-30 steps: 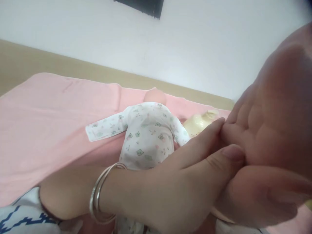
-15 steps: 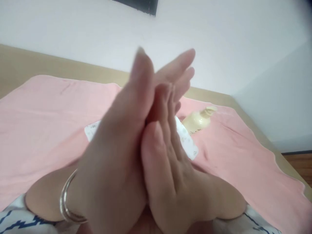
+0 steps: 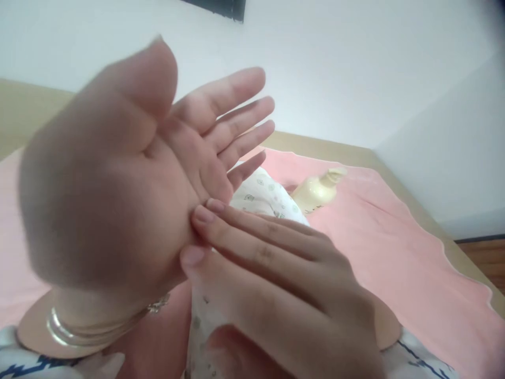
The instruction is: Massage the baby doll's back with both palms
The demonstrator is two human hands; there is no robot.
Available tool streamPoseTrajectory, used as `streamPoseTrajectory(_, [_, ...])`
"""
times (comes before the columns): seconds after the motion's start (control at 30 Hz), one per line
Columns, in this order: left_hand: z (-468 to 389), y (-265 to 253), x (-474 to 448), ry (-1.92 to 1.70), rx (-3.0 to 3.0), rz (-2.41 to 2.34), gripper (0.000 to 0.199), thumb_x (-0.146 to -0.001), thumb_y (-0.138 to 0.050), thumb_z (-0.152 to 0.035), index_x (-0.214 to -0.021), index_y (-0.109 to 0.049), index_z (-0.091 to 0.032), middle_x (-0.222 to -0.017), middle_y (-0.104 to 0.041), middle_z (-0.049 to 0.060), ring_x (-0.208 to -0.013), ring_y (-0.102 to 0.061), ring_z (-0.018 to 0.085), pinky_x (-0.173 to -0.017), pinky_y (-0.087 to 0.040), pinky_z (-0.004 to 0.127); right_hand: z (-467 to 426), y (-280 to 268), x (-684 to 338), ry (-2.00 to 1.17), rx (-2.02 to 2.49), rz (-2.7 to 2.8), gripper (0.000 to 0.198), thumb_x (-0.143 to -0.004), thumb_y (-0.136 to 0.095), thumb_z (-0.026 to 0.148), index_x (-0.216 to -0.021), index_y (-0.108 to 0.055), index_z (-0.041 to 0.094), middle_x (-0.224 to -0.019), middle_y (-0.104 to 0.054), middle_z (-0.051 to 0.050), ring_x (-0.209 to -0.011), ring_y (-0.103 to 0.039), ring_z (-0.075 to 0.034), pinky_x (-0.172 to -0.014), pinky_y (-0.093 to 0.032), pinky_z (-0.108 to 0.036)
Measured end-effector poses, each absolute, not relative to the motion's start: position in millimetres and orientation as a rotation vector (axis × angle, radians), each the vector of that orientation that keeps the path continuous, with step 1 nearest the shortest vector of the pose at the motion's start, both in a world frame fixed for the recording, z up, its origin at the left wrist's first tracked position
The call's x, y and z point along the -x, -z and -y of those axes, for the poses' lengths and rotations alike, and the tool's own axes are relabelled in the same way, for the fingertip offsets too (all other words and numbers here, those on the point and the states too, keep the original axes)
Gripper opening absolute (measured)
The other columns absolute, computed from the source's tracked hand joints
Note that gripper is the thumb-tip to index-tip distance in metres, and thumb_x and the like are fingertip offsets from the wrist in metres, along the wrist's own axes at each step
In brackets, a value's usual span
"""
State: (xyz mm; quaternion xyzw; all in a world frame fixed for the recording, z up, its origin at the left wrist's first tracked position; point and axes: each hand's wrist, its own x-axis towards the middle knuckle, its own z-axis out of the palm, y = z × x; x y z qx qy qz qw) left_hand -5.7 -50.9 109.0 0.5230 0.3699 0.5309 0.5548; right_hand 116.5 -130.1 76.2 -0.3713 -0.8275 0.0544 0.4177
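Note:
My left hand (image 3: 130, 163) is raised on the left, palm turned toward me, thumb up and fingers spread. Thin silvery bangles circle its wrist. Stretched-out fingers of my right hand (image 3: 284, 273) touch the lower outer edge of the left palm; the right thumb is partly hidden underneath. I see no object in either hand. Beneath and behind them lies white fabric with small prints (image 3: 268, 192), mostly covered by the hands. Just right of the fabric is a pale yellow bottle (image 3: 315, 193) with its top pointing up and right.
A pink cloth (image 3: 394, 252) with a wavy edge covers most of the light wooden surface (image 3: 331, 145). White walls (image 3: 335, 63) rise behind and to the right. A dark panel (image 3: 224, 6) hangs at the top. Brown flooring (image 3: 485, 260) shows at the far right.
The palms were pressed together and have come apart. My left hand moved left and turned its palm toward me. My right hand dropped, its fingertips now at the left palm's edge.

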Motion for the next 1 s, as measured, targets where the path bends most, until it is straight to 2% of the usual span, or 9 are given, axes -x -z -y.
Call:
streamPoseTrajectory(0.1, [33.7, -99.3, -7.5, -1.251, -1.172, -0.786, 0.053, -0.107, -0.017, -0.039, -0.115, -0.067, -0.025, -0.113, -0.071, 0.005, -0.14, -0.053, 0.027, -0.112, -0.048, 0.051, 111.9, -78.5, -127.5, -0.114, 0.905, 1.923, 0.024, -0.101, -0.05, 0.024, -0.097, -0.073, 0.025, -0.093, -0.079, 0.0, -0.089, -0.076, -0.016, -0.089, -0.065, -0.03])
streamPoseTrajectory(0.2, [-0.7, -69.2, -22.8, -1.485, -1.269, -0.845, 0.026, -0.101, -0.044, -0.028, -0.1, -0.069, -0.024, -0.11, -0.072, 0.003, -0.128, -0.063, 0.026, -0.113, -0.05, 0.046, 74.9, -57.6, -134.3, -0.136, 0.829, 1.881, 0.028, -0.101, -0.043, 0.021, -0.094, -0.07, 0.021, -0.072, -0.072, 0.002, -0.063, -0.066, -0.011, -0.063, -0.058, -0.025])
streamPoseTrajectory(0.27, [-23.6, -41.4, -31.6, -1.584, -1.277, -0.911, 0.02, -0.096, -0.05, -0.023, -0.091, -0.069, -0.022, -0.105, -0.074, 0.004, -0.115, -0.069, 0.024, -0.108, -0.054, 0.042, 45.9, -34.3, -135.0, -0.129, 0.994, 1.84, 0.029, -0.101, -0.041, 0.024, -0.094, -0.068, 0.022, -0.073, -0.071, 0.0, -0.069, -0.067, -0.015, -0.065, -0.056, -0.028])
streamPoseTrajectory(0.37, [-46.4, -1.7, -41.4, -1.612, -1.176, -1.086, 0.018, -0.087, -0.051, -0.016, -0.08, -0.066, -0.021, -0.093, -0.073, 0.004, -0.101, -0.07, 0.021, -0.098, -0.058, 0.037, 9.5, 0.6, -133.8, -0.089, 1.153, 1.841, 0.029, -0.093, -0.039, 0.013, -0.098, -0.066, 0.023, -0.098, -0.075, -0.007, -0.096, -0.069, -0.022, -0.084, -0.057, -0.037])
streamPoseTrajectory(0.47, [-54.5, 22.0, -45.7, -1.566, -1.253, -1.154, 0.019, -0.084, -0.05, -0.013, -0.083, -0.067, -0.022, -0.098, -0.073, 0.003, -0.104, -0.068, 0.021, -0.098, -0.056, 0.036, -9.6, 23.3, -133.2, -0.07, 1.177, 1.88, 0.027, -0.085, -0.037, 0.008, -0.088, -0.06, 0.023, -0.092, -0.072, -0.01, -0.096, -0.065, -0.027, -0.093, -0.054, -0.047])
streamPoseTrajectory(0.53, [-55.0, 27.7, -46.2, -1.563, -1.287, -1.162, 0.021, -0.084, -0.049, -0.012, -0.087, -0.066, -0.023, -0.1, -0.072, 0.003, -0.105, -0.067, 0.021, -0.097, -0.055, 0.036, -13.8, 30.2, -133.3, -0.079, 1.177, 1.885, 0.025, -0.083, -0.037, 0.006, -0.083, -0.056, 0.023, -0.088, -0.069, -0.01, -0.093, -0.063, -0.027, -0.093, -0.054, -0.047])
streamPoseTrajectory(0.7, [-49.7, 30.2, -42.5, -1.501, -1.469, -1.202, 0.02, -0.084, -0.047, -0.014, -0.088, -0.064, -0.024, -0.098, -0.072, 0.002, -0.099, -0.067, 0.021, -0.092, -0.055, 0.035, -14.1, 36.4, -136.6, -0.137, 1.196, 1.844, 0.023, -0.086, -0.038, 0.009, -0.079, -0.054, 0.024, -0.083, -0.068, -0.008, -0.083, -0.063, -0.024, -0.077, -0.057, -0.041])
streamPoseTrajectory(0.87, [-39.8, 46.4, -22.2, -1.34, -1.996, -1.235, 0.031, -0.093, -0.039, -0.021, -0.104, -0.068, -0.022, -0.113, -0.073, 0.007, -0.11, -0.065, 0.025, -0.105, -0.049, 0.042, -18.3, 50.3, -155.9, -0.121, 1.041, 1.973, 0.033, -0.091, -0.04, 0.014, -0.1, -0.071, 0.021, -0.114, -0.076, -0.01, -0.12, -0.066, -0.024, -0.11, -0.051, -0.045])
streamPoseTrajectory(1.0, [-36.3, 63.9, -2.2, -1.239, -2.183, -1.196, 0.041, -0.096, -0.038, -0.025, -0.126, -0.065, -0.017, -0.135, -0.067, 0.011, -0.127, -0.059, 0.026, -0.116, -0.043, 0.049, -18.8, 52.4, -169.5, -0.13, 1.177, 2.074, 0.041, -0.096, -0.04, 0.022, -0.122, -0.071, 0.015, -0.136, -0.068, -0.01, -0.137, -0.057, -0.024, -0.121, -0.041, -0.049])
